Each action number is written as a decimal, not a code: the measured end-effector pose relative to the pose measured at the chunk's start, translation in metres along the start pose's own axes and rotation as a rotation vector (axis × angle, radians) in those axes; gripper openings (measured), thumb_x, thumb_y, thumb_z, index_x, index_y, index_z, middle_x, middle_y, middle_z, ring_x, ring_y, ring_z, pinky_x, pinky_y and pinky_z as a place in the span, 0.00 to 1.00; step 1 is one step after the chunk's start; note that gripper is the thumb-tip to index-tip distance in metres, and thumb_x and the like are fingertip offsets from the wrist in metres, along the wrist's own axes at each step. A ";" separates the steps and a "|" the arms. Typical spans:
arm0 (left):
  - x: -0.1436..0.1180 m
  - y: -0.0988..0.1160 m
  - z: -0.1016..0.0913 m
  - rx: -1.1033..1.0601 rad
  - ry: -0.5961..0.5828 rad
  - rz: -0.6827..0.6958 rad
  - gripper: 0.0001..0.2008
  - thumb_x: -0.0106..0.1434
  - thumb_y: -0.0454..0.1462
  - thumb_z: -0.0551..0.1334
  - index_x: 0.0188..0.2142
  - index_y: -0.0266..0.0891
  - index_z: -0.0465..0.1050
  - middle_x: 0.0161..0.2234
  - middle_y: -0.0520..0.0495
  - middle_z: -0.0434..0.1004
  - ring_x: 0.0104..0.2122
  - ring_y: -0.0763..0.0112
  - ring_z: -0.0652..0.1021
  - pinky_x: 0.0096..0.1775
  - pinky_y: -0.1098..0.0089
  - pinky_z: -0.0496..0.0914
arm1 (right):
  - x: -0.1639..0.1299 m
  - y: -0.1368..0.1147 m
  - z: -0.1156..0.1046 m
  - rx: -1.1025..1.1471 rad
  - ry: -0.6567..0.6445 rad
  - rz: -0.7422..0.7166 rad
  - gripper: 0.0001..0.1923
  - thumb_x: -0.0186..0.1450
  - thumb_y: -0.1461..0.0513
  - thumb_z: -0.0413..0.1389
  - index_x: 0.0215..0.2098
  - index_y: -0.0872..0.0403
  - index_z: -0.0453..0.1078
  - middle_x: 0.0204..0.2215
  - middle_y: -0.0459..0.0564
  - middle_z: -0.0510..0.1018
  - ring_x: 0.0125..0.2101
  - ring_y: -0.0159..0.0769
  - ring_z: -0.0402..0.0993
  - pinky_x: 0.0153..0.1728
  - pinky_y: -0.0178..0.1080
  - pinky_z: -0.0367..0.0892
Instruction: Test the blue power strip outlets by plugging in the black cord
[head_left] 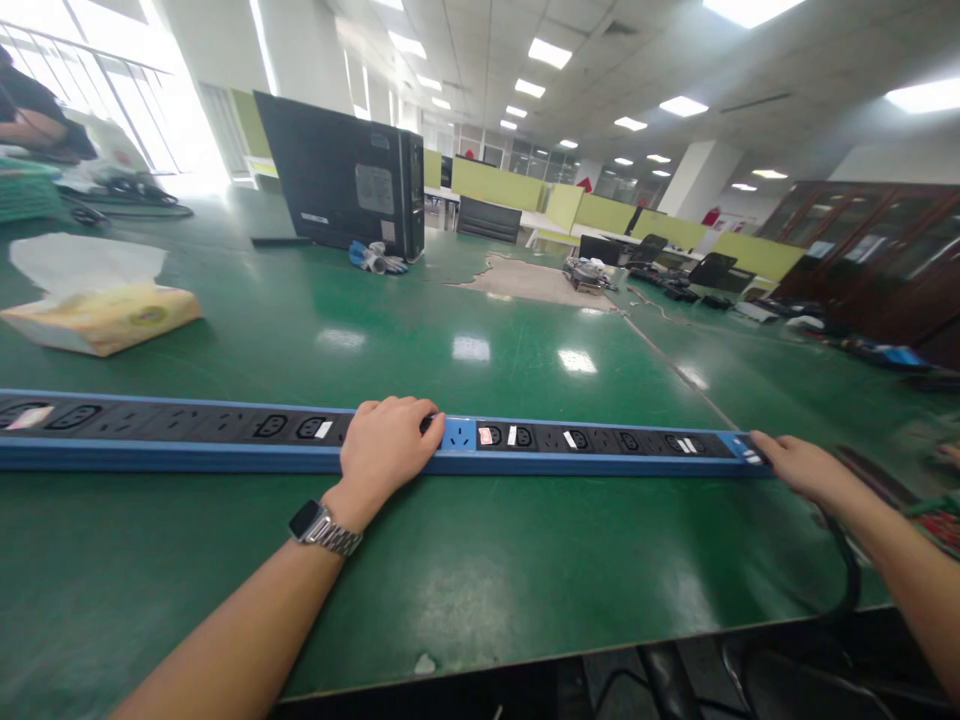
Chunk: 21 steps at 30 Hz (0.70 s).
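A long blue power strip [540,462] with black sockets lies across the green table in front of me. Several small white labels and a reddish one are stuck among its sockets. My left hand [394,440] is closed over the strip left of a blue socket, thumb on the near side and fingers over the top. At the strip's right end, my right hand [795,462] grips the end piece; its fingers are partly hidden. A black cable [851,570] curves down below my right wrist. The strip's left end runs out of view.
A tissue pack [112,318] sits at the left on the green table [480,560]. Farther back stand a black computer tower [352,185] and crumpled gloves [377,258]. A person [34,110] is at the far left. The table's near edge runs below my hands.
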<state>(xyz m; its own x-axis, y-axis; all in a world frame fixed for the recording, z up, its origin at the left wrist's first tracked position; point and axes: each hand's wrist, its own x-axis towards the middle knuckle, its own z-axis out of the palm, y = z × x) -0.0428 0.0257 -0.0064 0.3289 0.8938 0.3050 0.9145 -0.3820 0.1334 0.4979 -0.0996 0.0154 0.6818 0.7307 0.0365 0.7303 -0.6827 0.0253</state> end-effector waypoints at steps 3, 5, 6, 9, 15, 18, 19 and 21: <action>0.000 0.000 -0.001 -0.003 -0.003 -0.008 0.20 0.67 0.46 0.48 0.39 0.45 0.78 0.38 0.46 0.82 0.41 0.56 0.78 0.43 0.57 0.64 | 0.013 -0.008 -0.001 -0.068 -0.108 -0.008 0.30 0.70 0.47 0.39 0.40 0.62 0.71 0.42 0.70 0.76 0.42 0.49 0.74 0.39 0.40 0.63; 0.000 0.000 -0.001 -0.007 -0.001 -0.007 0.20 0.66 0.46 0.48 0.39 0.45 0.79 0.37 0.46 0.82 0.41 0.56 0.78 0.43 0.57 0.64 | 0.017 -0.009 -0.002 -0.090 -0.127 -0.023 0.30 0.69 0.46 0.38 0.44 0.62 0.70 0.44 0.69 0.76 0.44 0.50 0.74 0.40 0.41 0.63; 0.000 0.000 -0.002 -0.009 -0.002 -0.004 0.20 0.66 0.46 0.48 0.38 0.45 0.79 0.37 0.46 0.82 0.41 0.56 0.78 0.43 0.57 0.64 | 0.019 -0.009 -0.002 -0.096 -0.132 -0.022 0.31 0.69 0.46 0.38 0.45 0.61 0.69 0.44 0.69 0.76 0.45 0.51 0.73 0.40 0.41 0.62; -0.001 0.000 -0.002 -0.006 -0.005 0.000 0.20 0.67 0.46 0.48 0.39 0.45 0.79 0.38 0.47 0.82 0.41 0.56 0.78 0.43 0.57 0.64 | 0.023 -0.010 -0.001 -0.118 -0.131 -0.024 0.31 0.69 0.45 0.37 0.47 0.61 0.67 0.45 0.69 0.75 0.45 0.51 0.73 0.41 0.41 0.62; -0.001 0.000 -0.002 -0.003 -0.007 -0.004 0.20 0.67 0.46 0.48 0.38 0.45 0.79 0.38 0.47 0.82 0.41 0.56 0.77 0.43 0.57 0.64 | 0.032 -0.016 0.004 -0.160 -0.167 -0.077 0.31 0.69 0.46 0.37 0.46 0.63 0.67 0.46 0.72 0.74 0.45 0.54 0.73 0.42 0.43 0.62; -0.001 0.000 -0.002 -0.014 -0.004 -0.007 0.20 0.66 0.46 0.48 0.38 0.45 0.79 0.38 0.46 0.82 0.42 0.56 0.77 0.43 0.58 0.64 | 0.034 -0.019 0.005 -0.163 -0.170 -0.086 0.31 0.68 0.44 0.39 0.45 0.62 0.67 0.46 0.73 0.74 0.45 0.55 0.72 0.42 0.44 0.61; -0.001 0.000 -0.002 -0.016 -0.002 -0.010 0.20 0.66 0.46 0.48 0.38 0.45 0.79 0.38 0.46 0.82 0.42 0.56 0.77 0.43 0.58 0.64 | 0.034 -0.019 0.004 -0.157 -0.175 -0.091 0.30 0.68 0.45 0.39 0.43 0.62 0.68 0.45 0.73 0.74 0.45 0.55 0.72 0.42 0.44 0.61; -0.001 0.000 -0.002 -0.015 0.004 -0.009 0.20 0.66 0.46 0.49 0.38 0.45 0.79 0.38 0.46 0.82 0.41 0.57 0.78 0.43 0.58 0.64 | 0.031 -0.019 0.000 -0.139 -0.178 -0.086 0.28 0.68 0.46 0.41 0.40 0.60 0.69 0.44 0.71 0.75 0.45 0.53 0.73 0.41 0.43 0.62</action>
<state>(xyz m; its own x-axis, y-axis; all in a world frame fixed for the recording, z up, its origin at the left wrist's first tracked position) -0.0437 0.0243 -0.0049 0.3196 0.8961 0.3079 0.9137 -0.3776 0.1504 0.5049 -0.0636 0.0157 0.6230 0.7681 -0.1478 0.7815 -0.6034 0.1586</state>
